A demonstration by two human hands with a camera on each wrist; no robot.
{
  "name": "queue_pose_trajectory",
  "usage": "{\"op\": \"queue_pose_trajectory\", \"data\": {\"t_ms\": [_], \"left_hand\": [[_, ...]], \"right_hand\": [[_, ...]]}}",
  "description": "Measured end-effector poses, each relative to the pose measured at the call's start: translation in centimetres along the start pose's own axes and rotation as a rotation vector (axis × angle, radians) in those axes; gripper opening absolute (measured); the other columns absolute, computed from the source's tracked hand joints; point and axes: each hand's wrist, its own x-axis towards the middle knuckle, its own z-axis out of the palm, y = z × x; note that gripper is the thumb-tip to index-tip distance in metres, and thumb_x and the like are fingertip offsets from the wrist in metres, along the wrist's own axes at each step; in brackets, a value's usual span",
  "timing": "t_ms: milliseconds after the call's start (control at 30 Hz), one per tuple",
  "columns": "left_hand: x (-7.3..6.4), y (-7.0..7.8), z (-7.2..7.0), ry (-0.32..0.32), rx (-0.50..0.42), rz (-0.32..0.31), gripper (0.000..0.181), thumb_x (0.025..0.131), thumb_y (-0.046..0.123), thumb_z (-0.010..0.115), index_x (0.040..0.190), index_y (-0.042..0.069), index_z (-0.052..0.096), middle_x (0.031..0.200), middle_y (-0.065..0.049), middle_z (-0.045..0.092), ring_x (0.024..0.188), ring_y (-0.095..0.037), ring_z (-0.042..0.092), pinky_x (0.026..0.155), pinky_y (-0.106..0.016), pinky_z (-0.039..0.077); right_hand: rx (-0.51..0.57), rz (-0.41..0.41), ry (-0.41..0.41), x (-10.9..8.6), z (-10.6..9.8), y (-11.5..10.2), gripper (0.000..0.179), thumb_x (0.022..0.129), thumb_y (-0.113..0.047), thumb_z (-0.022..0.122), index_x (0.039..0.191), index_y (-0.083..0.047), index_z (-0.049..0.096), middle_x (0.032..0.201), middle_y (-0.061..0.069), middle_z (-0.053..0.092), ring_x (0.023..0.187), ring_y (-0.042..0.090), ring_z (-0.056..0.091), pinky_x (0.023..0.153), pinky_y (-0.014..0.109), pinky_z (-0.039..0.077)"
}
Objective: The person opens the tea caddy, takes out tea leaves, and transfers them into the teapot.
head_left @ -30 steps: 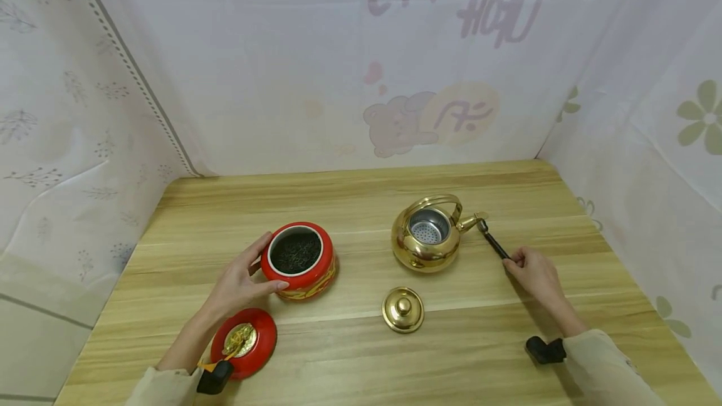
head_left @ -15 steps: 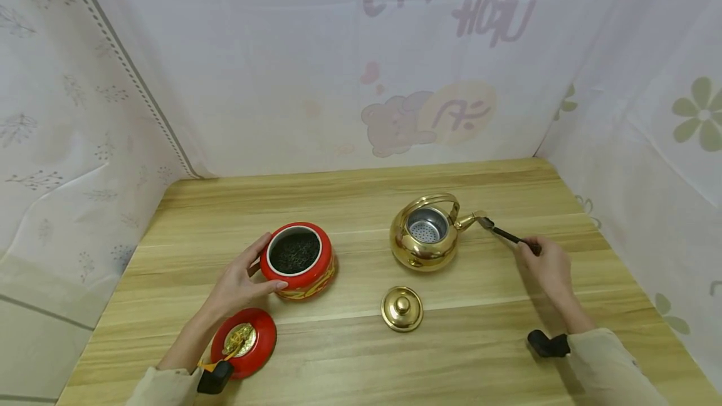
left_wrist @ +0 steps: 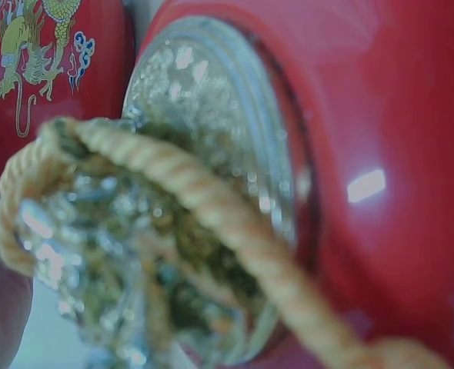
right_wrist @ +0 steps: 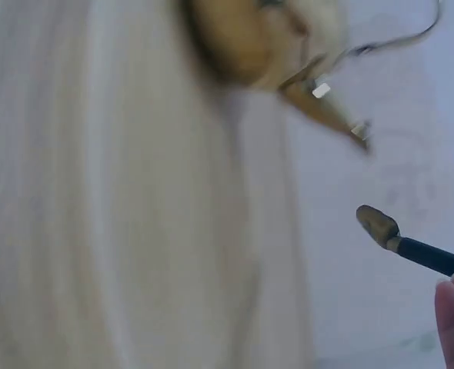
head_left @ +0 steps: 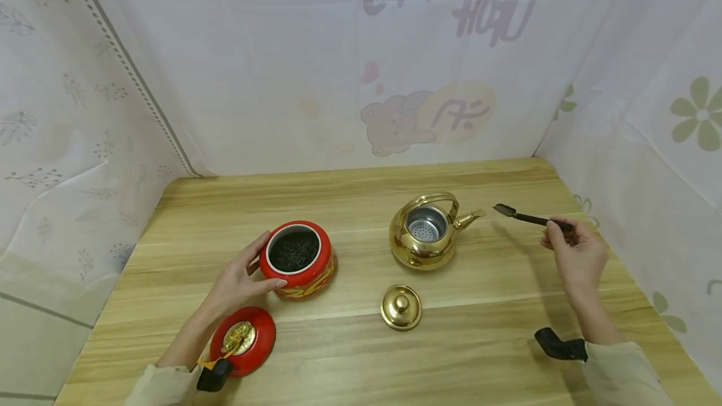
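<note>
My left hand (head_left: 244,281) cups the near-left side of a red tea jar (head_left: 297,260), which stands open and full of dark tea leaves. Its red lid (head_left: 244,341) with a gold knob lies on the table by my left wrist and fills the left wrist view (left_wrist: 350,177). My right hand (head_left: 575,255) pinches the dark handle of a small tea scoop (head_left: 524,217), lifted off the table to the right of a golden teapot (head_left: 426,239). The scoop's tip (right_wrist: 378,224) hangs just clear of the spout (right_wrist: 327,108). The pot is open, with a metal strainer inside.
The teapot's golden lid (head_left: 401,307) lies on the wooden table (head_left: 361,356) in front of the pot. White printed curtains wall in the table on the left, back and right. Black wrist mounts show at both sleeves.
My right hand has lifted the scoop off the table and drawn it up and to the right, away from the spout. The left hand and jar have stayed put.
</note>
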Motion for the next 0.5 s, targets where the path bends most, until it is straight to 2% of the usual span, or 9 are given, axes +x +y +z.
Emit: {"op": "queue_pose_trajectory", "data": {"t_ms": [133,233,333,400,500], "left_hand": [[-0.1,0.0,-0.1,0.001,-0.001,-0.001,0.094,0.073,0.021,0.081,0.148,0.004,0.026,0.151,-0.017,0.029,0.135,-0.038,0.034,0.102,-0.034,0.039],[-0.1,0.1,-0.1,-0.001,0.0,-0.003,0.095,0.074,0.022,0.081,0.148,0.004,0.026,0.152,-0.017,0.028,0.135,-0.039,0.033,0.101,-0.04,0.039],[-0.1,0.2,0.0,-0.004,0.0,-0.008,0.095,0.074,0.023,0.081,0.148,0.004,0.025,0.152,-0.017,0.027,0.135,-0.039,0.033,0.102,-0.042,0.038],[0.0,0.2,0.0,-0.007,-0.003,-0.01,0.095,0.074,0.023,0.081,0.148,0.004,0.025,0.152,-0.017,0.027,0.135,-0.039,0.033,0.102,-0.042,0.038],[-0.1,0.2,0.0,-0.004,0.001,-0.008,0.095,0.074,0.024,0.081,0.148,0.003,0.025,0.152,-0.017,0.027,0.135,-0.039,0.033,0.102,-0.042,0.038]], "right_hand": [[0.35,-0.091,0.005,-0.3,0.6,-2.3,0.018,0.084,0.007,0.062,0.097,0.02,0.059,0.072,0.006,0.066,0.061,0.011,0.065,0.058,0.018,0.055],[0.518,-0.17,-0.013,-0.9,1.6,-4.3,0.02,0.083,0.012,0.06,0.098,0.024,0.056,0.073,0.013,0.067,0.062,0.015,0.067,0.059,0.021,0.057],[0.609,-0.242,-0.055,-1.7,2.9,-6.3,0.019,0.083,0.017,0.057,0.098,0.028,0.054,0.074,0.015,0.068,0.062,0.018,0.067,0.059,0.023,0.057],[0.606,-0.282,-0.093,-2.5,4.0,-7.4,0.017,0.083,0.019,0.055,0.097,0.029,0.054,0.074,0.016,0.068,0.063,0.018,0.068,0.059,0.023,0.057],[0.594,-0.297,-0.181,-4.1,5.9,-8.7,0.016,0.084,0.02,0.054,0.097,0.027,0.055,0.075,0.014,0.068,0.064,0.016,0.068,0.061,0.023,0.058]]}}
